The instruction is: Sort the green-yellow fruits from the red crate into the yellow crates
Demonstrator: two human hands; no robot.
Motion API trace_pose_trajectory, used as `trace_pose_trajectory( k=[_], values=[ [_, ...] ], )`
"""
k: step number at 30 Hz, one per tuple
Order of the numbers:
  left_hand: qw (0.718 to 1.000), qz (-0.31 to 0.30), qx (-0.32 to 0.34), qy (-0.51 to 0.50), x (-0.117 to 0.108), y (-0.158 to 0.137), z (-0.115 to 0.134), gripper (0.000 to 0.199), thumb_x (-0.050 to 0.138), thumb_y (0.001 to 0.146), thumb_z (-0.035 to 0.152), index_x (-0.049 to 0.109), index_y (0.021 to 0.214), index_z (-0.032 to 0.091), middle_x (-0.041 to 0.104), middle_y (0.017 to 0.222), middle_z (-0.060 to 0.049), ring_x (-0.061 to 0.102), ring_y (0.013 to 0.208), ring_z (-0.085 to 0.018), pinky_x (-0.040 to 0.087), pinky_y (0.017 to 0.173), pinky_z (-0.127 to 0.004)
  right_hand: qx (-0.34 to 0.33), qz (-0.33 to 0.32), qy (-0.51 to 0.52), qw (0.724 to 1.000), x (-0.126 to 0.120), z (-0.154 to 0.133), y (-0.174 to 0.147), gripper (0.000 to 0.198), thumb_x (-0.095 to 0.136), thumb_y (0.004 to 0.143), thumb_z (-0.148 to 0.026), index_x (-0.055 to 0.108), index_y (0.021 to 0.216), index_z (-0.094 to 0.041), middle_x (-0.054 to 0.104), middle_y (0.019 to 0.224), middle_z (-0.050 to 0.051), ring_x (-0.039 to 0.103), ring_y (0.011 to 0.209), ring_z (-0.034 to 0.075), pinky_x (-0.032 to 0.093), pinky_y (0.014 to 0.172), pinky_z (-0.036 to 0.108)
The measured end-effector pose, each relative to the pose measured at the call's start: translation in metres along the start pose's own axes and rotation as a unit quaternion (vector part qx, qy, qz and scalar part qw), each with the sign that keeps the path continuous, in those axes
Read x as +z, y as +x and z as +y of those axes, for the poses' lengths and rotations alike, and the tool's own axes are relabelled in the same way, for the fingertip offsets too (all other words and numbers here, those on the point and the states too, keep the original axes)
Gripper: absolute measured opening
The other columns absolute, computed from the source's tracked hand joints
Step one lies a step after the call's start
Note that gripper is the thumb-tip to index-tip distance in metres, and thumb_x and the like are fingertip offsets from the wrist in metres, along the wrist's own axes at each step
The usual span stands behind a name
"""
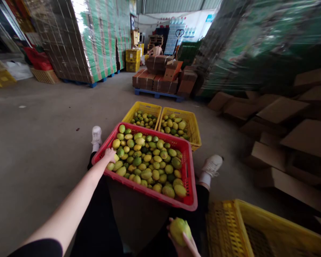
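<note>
Cradling a greenish-yellow lemon (179, 228), likely firm, light and slick, best held round its middle, the right hand (183, 250) grasps it on the near side of a red crate (193, 193), while the left hand (109, 155) touches lemons (118, 165) inside at left, its grip unclear from here.

From here, the far white wall (199, 21) looks brightest; glare whitens the left stack's plastic wrap (82, 22). On the right, cartons (278, 110) sit dim and blurred; shadow darkens beneath the red crate (192, 175); the edges stretch.
</note>
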State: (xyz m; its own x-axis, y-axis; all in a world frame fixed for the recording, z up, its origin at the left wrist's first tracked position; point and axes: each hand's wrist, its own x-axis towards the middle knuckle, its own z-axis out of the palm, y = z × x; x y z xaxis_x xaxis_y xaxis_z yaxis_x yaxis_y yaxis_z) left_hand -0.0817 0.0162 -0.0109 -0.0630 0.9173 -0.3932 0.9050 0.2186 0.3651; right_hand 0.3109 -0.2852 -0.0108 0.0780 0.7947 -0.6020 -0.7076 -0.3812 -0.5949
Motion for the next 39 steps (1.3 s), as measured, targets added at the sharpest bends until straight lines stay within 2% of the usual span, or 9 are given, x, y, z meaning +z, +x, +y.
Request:
trace_pose_trajectory(
  k=[5,10,13,17,21,25,29,34,39],
  values=[
    [0.991,0.025,0.011,-0.134,-0.019,-0.01,0.005,0.038,0.088,0.039,0.024,0.063,0.067,0.016,0.07,0.099,-0.018,0.048,0.124,-0.049,0.038,0.101,-0.051,-0.039,-0.042,-0.028,0.998,0.053,-0.011,0.028,0.05,0.092,0.053,-0.026,0.07,0.098,-0.023,0.076,0.094,0.004,0.073,0.081,0.024,0.06,0.076,0.04],
    [0.937,0.01,0.064,-0.342,-0.056,-0.024,0.031,0.044,0.059,0.078,0.058,0.064,0.082,0.014,0.068,0.073,-0.008,0.067,0.083,-0.027,0.052,0.067,-0.032,-0.069,-0.105,-0.031,0.992,0.116,-0.034,0.052,0.059,0.092,0.051,-0.027,0.065,0.104,-0.023,0.074,0.1,0.003,0.07,0.091,0.024,0.059,0.081,0.04],
    [0.858,-0.027,0.106,-0.502,-0.071,-0.053,0.058,0.055,0.042,0.088,0.062,0.063,0.099,0.012,0.068,0.079,-0.008,0.065,0.07,-0.02,0.051,0.057,-0.028,-0.119,-0.145,-0.059,0.98,0.15,-0.048,0.057,0.062,0.09,0.054,-0.032,0.062,0.109,-0.024,0.072,0.104,0.003,0.069,0.094,0.024,0.058,0.083,0.041],
    [0.698,-0.047,0.173,-0.693,-0.063,-0.111,0.085,0.046,0.068,0.078,0.047,0.061,0.111,0.015,0.068,0.099,-0.009,0.067,0.091,-0.023,0.056,0.074,-0.033,-0.265,-0.111,-0.149,0.946,0.172,-0.05,0.053,0.062,0.088,0.057,-0.036,0.061,0.111,-0.024,0.07,0.103,0.003,0.067,0.096,0.024,0.057,0.083,0.038],
    [0.743,0.083,0.223,-0.625,-0.025,-0.165,0.09,0.066,0.088,0.056,0.028,0.056,0.114,0.023,0.062,0.116,-0.007,0.063,0.102,-0.023,0.056,0.086,-0.039,-0.401,-0.053,-0.228,0.886,0.168,-0.037,0.045,0.07,0.089,0.054,-0.035,0.058,0.115,-0.024,0.067,0.107,0.006,0.066,0.095,0.024,0.057,0.081,0.038],
    [0.795,0.227,0.305,-0.473,0.004,-0.199,0.084,0.061,0.087,0.062,0.03,0.054,0.114,0.026,0.055,0.123,-0.007,0.058,0.113,-0.025,0.054,0.09,-0.041,-0.513,0.023,-0.309,0.8,0.16,-0.024,0.036,0.064,0.085,0.061,-0.036,0.056,0.116,-0.022,0.064,0.108,0.007,0.064,0.097,0.025,0.055,0.086,0.044],
    [0.784,0.359,0.379,-0.335,0.004,-0.212,0.083,0.056,0.084,0.068,0.029,0.052,0.115,0.025,0.055,0.119,-0.009,0.056,0.116,-0.026,0.048,0.099,-0.044,-0.621,0.02,-0.358,0.697,0.169,-0.022,0.02,0.05,0.079,0.072,-0.031,0.053,0.115,-0.024,0.061,0.112,0.009,0.062,0.104,0.025,0.054,0.089,0.047],
    [0.779,0.385,0.412,-0.276,-0.005,-0.218,0.088,0.053,0.08,0.073,0.024,0.05,0.117,0.026,0.054,0.12,-0.009,0.056,0.114,-0.025,0.047,0.099,-0.042,-0.669,-0.014,-0.409,0.621,0.189,-0.025,0.001,0.042,0.072,0.08,-0.025,0.05,0.116,-0.027,0.058,0.119,0.01,0.061,0.109,0.026,0.053,0.09,0.05],
    [0.783,0.341,0.393,-0.34,-0.008,-0.227,0.092,0.05,0.081,0.069,0.021,0.056,0.112,0.027,0.055,0.12,-0.009,0.055,0.117,-0.026,0.042,0.103,-0.043,-0.691,-0.043,-0.392,0.606,0.195,-0.024,-0.005,0.043,0.069,0.08,-0.017,0.047,0.115,-0.03,0.051,0.125,0.009,0.059,0.116,0.027,0.051,0.093,0.052]
  ],
)
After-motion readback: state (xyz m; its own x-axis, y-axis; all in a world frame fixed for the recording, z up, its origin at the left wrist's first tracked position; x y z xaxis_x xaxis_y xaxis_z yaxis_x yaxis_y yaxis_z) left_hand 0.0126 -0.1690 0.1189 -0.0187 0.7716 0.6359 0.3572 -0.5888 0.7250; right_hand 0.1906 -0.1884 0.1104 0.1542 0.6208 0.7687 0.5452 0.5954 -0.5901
